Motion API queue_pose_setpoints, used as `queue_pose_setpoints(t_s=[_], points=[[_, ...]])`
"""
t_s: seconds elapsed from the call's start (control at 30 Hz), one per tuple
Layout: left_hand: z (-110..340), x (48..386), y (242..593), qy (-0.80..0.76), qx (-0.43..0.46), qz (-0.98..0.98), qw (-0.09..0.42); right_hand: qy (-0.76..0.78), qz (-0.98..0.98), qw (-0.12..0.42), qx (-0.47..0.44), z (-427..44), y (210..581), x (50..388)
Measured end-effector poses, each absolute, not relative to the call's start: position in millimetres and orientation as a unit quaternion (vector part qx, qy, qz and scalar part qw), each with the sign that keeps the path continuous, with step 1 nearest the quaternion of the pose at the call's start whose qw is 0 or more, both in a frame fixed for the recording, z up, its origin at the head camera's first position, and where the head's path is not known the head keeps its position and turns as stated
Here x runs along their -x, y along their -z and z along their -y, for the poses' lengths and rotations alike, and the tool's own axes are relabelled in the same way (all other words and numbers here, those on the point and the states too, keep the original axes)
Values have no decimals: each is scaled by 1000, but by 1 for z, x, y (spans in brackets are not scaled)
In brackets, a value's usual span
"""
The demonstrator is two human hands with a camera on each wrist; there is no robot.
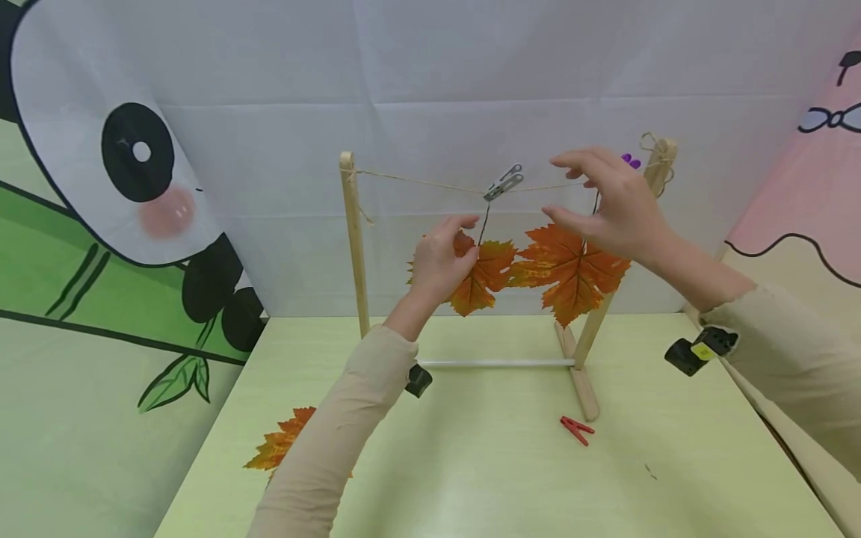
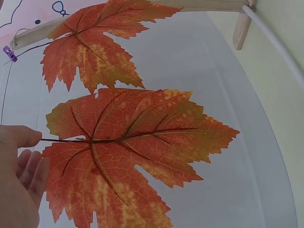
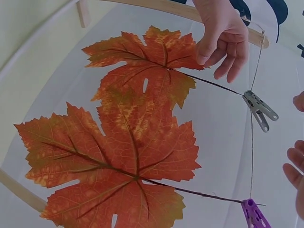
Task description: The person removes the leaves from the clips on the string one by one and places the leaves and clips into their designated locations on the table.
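Two orange maple leaves hang by their dark stems from a string (image 1: 417,179). A grey clothespin (image 1: 503,183) clips the stem of the left leaf (image 1: 487,280) to the string; a purple clothespin (image 3: 255,216) holds the right leaf (image 1: 572,273). My left hand (image 1: 440,258) is beside the left leaf, thumb and forefinger apart near its stem; the right wrist view shows no grip on it. My right hand (image 1: 615,205) hovers right of the grey clothespin, in front of the right leaf's stem, its fingers and thumb spread and holding nothing.
A wooden frame (image 1: 356,246) carries the string between two posts, joined low down by a white rod (image 1: 494,364). On the table lie a red clothespin (image 1: 577,430) and another maple leaf (image 1: 285,441), partly hidden by my left sleeve. A white cloth stands behind.
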State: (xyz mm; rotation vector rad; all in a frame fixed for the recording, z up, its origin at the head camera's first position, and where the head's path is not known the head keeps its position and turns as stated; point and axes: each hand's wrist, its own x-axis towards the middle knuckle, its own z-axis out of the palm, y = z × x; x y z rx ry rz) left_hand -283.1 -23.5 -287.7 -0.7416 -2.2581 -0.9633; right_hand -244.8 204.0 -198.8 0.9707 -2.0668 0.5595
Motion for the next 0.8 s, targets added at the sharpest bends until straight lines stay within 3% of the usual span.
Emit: queue_pose_setpoints(t_s=[0.27, 0.57, 0.8], points=[[14, 281, 280, 361, 245, 867, 241, -215, 817, 379, -377, -200, 194, 247], [5, 281, 279, 346, 235, 872, 255, -227, 825, 369, -364, -199, 195, 249], [1, 285, 281, 371, 231, 868, 234, -237, 826, 368, -355, -197, 195, 254]])
